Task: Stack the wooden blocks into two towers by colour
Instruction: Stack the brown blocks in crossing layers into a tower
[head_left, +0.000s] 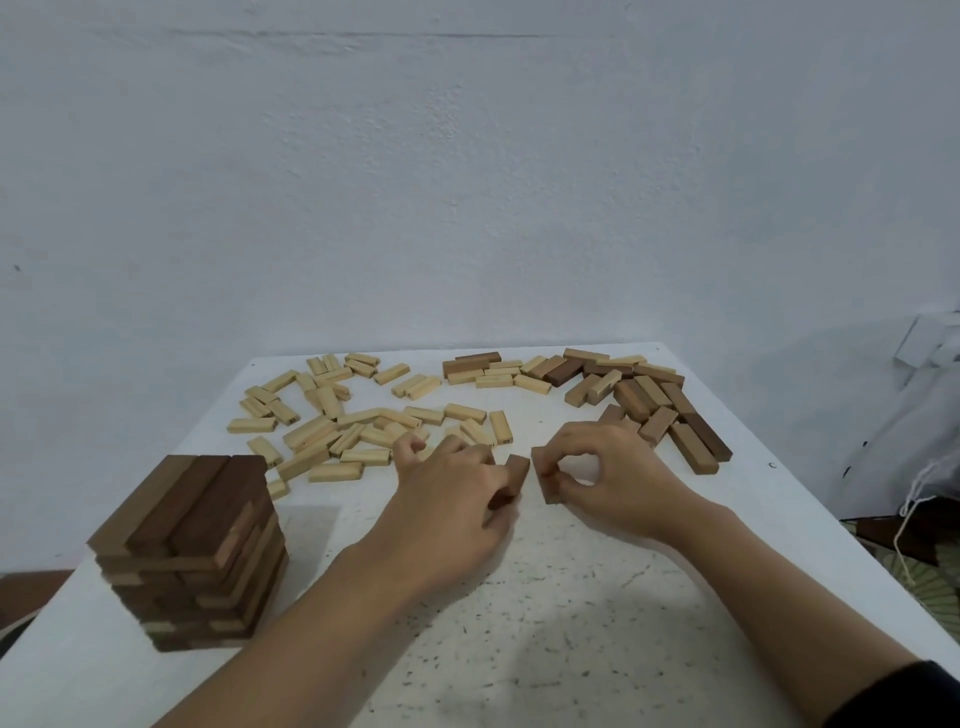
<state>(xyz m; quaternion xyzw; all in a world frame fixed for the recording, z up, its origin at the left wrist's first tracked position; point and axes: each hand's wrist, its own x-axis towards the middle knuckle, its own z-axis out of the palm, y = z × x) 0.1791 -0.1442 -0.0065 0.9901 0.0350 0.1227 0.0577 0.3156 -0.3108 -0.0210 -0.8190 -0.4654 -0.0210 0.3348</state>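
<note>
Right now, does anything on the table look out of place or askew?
Yes. Some pale blocks lie mixed into the brown pile at the far right, and the brown tower has unevenly shifted layers.

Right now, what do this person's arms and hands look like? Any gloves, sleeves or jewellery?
Both are bare: the left hand and right hand wear no gloves, and I see no rings or watch. The left forearm is uncovered to the picture's edge. A dark sleeve starts high on the right forearm.

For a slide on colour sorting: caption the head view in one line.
Left hand grips one brown block, right hand a second brown block; brown tower stands at left, loose blocks scattered behind.
</note>
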